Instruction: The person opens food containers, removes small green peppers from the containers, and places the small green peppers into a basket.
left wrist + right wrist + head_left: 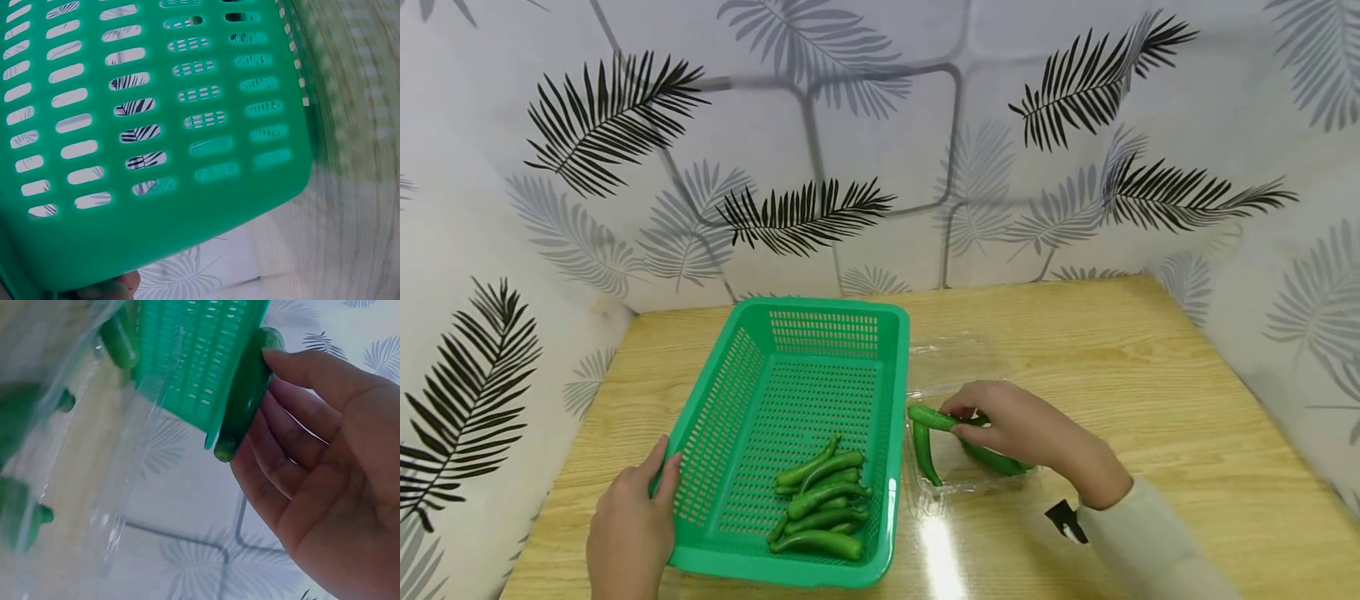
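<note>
While the green basket (820,392) is gripped at its left edge by the left hand (632,517), one green pepper (932,417) is pinched by the right hand (1007,421) above the clear tray (951,467) beside the basket's right edge, and other peppers (823,497) are gathered in the basket's near right corner.

No text or numbers can be read.

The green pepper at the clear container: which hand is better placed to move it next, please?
Probably the right hand, as it holds the green pepper at the clear container; the left hand grips the green basket on the side away from that container.
</note>
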A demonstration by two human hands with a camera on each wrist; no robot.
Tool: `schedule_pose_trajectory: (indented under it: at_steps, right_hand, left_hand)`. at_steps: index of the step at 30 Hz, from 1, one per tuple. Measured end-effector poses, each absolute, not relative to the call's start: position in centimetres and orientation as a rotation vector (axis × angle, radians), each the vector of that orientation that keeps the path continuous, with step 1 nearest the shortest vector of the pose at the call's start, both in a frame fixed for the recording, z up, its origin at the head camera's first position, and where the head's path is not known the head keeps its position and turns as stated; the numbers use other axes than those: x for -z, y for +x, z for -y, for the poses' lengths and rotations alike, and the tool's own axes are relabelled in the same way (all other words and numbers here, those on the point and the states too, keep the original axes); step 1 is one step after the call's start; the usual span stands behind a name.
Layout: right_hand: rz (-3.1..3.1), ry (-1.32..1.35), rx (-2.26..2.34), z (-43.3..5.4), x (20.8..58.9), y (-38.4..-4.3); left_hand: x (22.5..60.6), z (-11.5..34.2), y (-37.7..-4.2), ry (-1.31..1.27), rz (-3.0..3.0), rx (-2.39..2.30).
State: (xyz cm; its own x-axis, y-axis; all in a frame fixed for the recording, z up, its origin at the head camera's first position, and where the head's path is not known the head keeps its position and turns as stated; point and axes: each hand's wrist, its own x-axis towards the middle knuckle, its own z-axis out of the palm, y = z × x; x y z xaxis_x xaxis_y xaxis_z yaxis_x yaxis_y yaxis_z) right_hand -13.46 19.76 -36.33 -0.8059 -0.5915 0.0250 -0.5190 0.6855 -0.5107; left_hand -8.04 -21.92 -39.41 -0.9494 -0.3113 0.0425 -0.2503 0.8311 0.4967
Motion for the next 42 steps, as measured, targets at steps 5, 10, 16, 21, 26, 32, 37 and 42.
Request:
schedule_pose_trajectory:
  at_steps: [5, 10, 16, 21, 26, 32, 37, 42]
  right_hand:
    - [-2.845, -0.976, 0.72, -17.8, 35.2, -13.6]
    - [-2.86, -1.094, 0.666, -15.4, 34.4, -13.9]
    - [-2.822, -1.221, 0.597, -12.2, 34.3, -14.5]
    - [-2.782, -1.259, 0.549, -9.9, 34.7, -14.8]
    - [-2.76, -1.259, 0.486, -8.2, 35.2, -15.0]
    - [-2.757, -1.285, 0.423, -6.6, 36.1, -15.4]
    - [-2.781, -1.285, 0.326, -5.4, 37.1, -15.7]
    - [-2.795, -1.301, 0.253, -4.0, 37.8, -16.2]
  left_hand:
    - [39.3, 21.9, -8.0, 0.453, 2.899, 0.767]
    - [39.3, 21.9, -8.0, 0.463, 2.902, 0.769]
    - [39.3, 21.9, -8.1, 0.46, 2.911, 0.779]
    - [39.3, 21.9, -8.1, 0.463, 2.92, 0.78]
    - [39.2, 22.0, -8.2, 0.472, 2.919, 0.783]
    - [39.4, 22.0, -8.2, 0.475, 2.918, 0.783]
    - [39.4, 22.0, -8.2, 0.472, 2.905, 0.782]
    - [39.4, 22.0, -8.1, 0.476, 2.904, 0.774]
